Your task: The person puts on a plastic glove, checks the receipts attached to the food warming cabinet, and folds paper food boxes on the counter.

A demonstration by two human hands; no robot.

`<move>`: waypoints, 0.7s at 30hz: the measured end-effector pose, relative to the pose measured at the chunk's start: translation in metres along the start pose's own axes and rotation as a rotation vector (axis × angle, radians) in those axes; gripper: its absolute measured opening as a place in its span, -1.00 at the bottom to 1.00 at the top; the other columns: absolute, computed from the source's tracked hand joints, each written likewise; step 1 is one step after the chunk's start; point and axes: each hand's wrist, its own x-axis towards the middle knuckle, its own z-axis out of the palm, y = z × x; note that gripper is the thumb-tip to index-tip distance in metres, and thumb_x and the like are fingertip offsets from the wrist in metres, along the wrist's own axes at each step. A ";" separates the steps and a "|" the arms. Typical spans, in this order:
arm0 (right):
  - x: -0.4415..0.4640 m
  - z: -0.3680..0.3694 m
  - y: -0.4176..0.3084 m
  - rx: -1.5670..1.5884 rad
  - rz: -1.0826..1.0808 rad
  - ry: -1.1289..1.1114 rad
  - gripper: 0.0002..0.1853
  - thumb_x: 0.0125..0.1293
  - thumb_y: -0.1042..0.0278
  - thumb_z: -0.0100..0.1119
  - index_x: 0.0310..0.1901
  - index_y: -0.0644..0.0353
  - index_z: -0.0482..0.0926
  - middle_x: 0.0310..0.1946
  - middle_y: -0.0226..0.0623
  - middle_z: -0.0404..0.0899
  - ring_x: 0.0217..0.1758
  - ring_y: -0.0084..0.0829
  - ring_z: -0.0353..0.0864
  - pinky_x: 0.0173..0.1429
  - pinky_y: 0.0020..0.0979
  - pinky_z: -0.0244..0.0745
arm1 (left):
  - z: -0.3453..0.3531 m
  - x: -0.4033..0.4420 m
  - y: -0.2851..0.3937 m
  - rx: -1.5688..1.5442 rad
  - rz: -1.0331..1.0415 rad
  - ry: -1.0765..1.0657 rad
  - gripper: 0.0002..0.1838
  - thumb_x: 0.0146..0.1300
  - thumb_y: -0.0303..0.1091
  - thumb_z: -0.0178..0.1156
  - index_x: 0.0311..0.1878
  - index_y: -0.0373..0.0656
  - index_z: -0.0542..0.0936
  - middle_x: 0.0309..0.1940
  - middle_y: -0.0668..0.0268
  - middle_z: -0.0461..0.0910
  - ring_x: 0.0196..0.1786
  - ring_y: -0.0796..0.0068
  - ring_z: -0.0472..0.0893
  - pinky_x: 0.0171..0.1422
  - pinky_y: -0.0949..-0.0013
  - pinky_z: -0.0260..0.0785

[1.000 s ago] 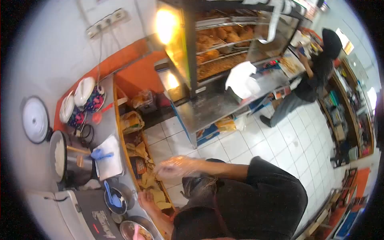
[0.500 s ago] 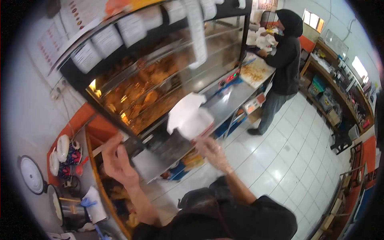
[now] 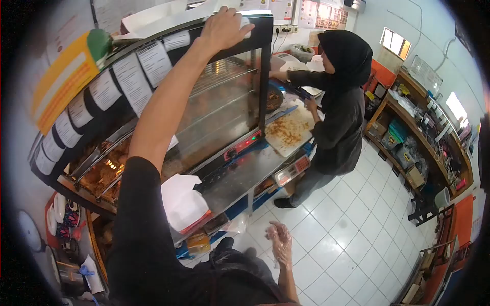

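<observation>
The head camera is looking down on a glass display case (image 3: 219, 117), whose left part is holding browned pieces of food (image 3: 99, 171) on wire racks behind the frame. The left hand (image 3: 223, 29) is resting on the case's top edge, fingers curling over it and thumb pointing out, touching a white paper slip (image 3: 245, 22); whether it is pinching the slip I cannot tell. Other printed slips (image 3: 131, 84) are hanging along the same edge of the case.

The right hand (image 3: 279, 239), in a clear glove, is hanging well in front of the case, over the floor, its fingers loosely bent and partly spread.

Between that hand and the case, a white box (image 3: 179, 201) with a red base is standing on the metal counter (image 3: 235, 178), its flap rising and its white inside showing. Just right of the case, a dark pan (image 3: 274, 97) is holding brownish food, and a cutting board (image 3: 284, 150) is carrying brown crumbs. Beyond the case's right end, a bowl (image 3: 302, 52) is holding something dark green. Right of the case, a co-worker (image 3: 342, 102) is standing beside the board.
</observation>
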 end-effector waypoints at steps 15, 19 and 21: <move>0.015 -0.009 -0.002 -0.008 0.131 0.021 -0.52 0.56 0.08 0.19 0.24 0.36 0.52 -0.15 -0.16 0.69 -0.15 -0.42 0.67 -0.01 -0.39 0.56 | 0.055 0.035 0.016 -0.017 -0.007 0.038 -0.32 0.56 0.18 -0.09 0.11 -0.33 0.70 0.25 -0.02 0.59 0.37 -0.04 0.49 0.51 -0.14 0.24; 0.009 -0.010 0.005 0.024 0.120 0.008 -0.49 0.55 0.04 0.22 0.24 0.35 0.52 -0.16 -0.16 0.69 -0.18 -0.42 0.67 -0.04 -0.39 0.56 | 0.032 0.026 0.017 -0.015 0.047 -0.019 -0.35 0.54 0.15 -0.05 0.16 -0.33 0.67 0.24 -0.03 0.60 0.32 -0.04 0.54 0.52 -0.09 0.24; 0.009 -0.009 0.003 0.008 0.112 -0.006 -0.48 0.54 0.03 0.22 0.24 0.35 0.52 -0.17 -0.17 0.69 -0.18 -0.42 0.67 -0.04 -0.39 0.56 | 0.039 0.023 0.015 0.016 0.051 0.051 -0.34 0.50 0.19 -0.01 0.12 -0.31 0.69 0.19 -0.02 0.62 0.29 -0.01 0.57 0.46 -0.05 0.32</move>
